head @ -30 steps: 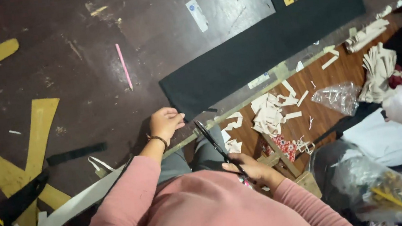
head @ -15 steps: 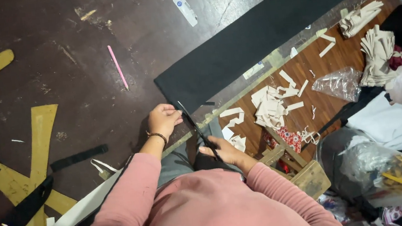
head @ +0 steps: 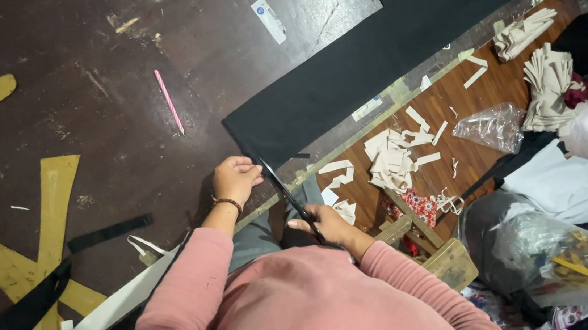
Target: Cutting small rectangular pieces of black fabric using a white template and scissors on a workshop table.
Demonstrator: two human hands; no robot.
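My right hand [head: 324, 226] grips the handles of black scissors [head: 284, 191], whose blades point up toward the near corner of a large black fabric sheet [head: 363, 56]. My left hand [head: 236, 178] rests knuckles-down on the dark worktable [head: 107, 119] right beside the blade tip and the fabric's corner, fingers curled; whether it pinches the fabric edge I cannot tell. A bracelet sits on the left wrist. Pink sleeves cover both arms.
A pink pencil [head: 169, 102] and a white tag [head: 269, 20] lie on the table. Yellow pattern pieces [head: 51, 212] and black strips [head: 108, 233] are at the left. Beige fabric scraps [head: 391, 158], folded cloth stacks [head: 551, 80], plastic bags [head: 497, 125] and a wooden stool [head: 450, 261] crowd the floor at right.
My right hand has brought the scissors forward and up until the blades reach the black fabric's corner. The left hand stays in place by the table edge.
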